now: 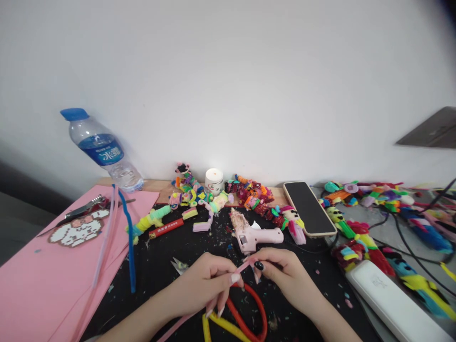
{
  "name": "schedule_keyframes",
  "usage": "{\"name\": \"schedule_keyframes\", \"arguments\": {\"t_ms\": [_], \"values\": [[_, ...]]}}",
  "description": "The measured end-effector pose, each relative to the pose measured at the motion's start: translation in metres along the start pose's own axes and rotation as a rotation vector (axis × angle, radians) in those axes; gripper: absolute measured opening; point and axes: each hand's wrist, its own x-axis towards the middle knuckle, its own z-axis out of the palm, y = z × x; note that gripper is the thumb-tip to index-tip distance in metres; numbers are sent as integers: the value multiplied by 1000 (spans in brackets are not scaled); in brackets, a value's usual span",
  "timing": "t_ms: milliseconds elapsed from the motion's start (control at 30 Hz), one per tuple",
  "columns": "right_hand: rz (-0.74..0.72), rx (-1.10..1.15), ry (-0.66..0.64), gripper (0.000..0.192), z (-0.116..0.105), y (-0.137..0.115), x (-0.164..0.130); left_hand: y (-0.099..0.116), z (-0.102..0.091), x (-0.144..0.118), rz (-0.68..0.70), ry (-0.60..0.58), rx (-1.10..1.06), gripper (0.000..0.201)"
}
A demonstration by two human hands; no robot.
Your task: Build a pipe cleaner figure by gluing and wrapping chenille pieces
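Pink fuzzy pipe cleaner [245, 266] sits at six o'clock, pinched by the left hand [206, 280] and right hand [281, 273], both clenched on it. Keeping fingertips close should give a tight twist. Pink plastic glue gun [254, 236] crowds twelve o'clock; open black mat [156, 270] lies at nine.

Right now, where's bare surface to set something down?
Free: the near part of the pink sheet, below the white cutout; black mat between the blue pipe cleaner and left hand. Crowded: back row beside the candle, and right of the phone.
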Motion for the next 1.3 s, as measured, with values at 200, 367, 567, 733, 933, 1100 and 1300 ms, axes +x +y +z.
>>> {"name": "schedule_keyframes", "arguments": {"t_ms": [200,367,567,733,933,1100,1300], "values": [[-104,-125,64,18,1,2,0,-4,0,0,7,-3,-13,26],[-196,-248,108,19,1,6,-3,-6,0,0,14,-6,-16,26],[-272,-312,115,23,1,5,-5,-6,1,1,8,8,-23,27],[-339,-350,128,24,3,3,-6,-6,1,0,15,6,6,29],[-402,-420,160,24,6,3,-7,-4,2,-1,27,4,60,31],[-380,-401,179,24,7,1,-7,-2,3,-1,12,20,88,30],[-307,-359,192,21,8,0,-6,-2,5,-2,28,37,130,31]]}}
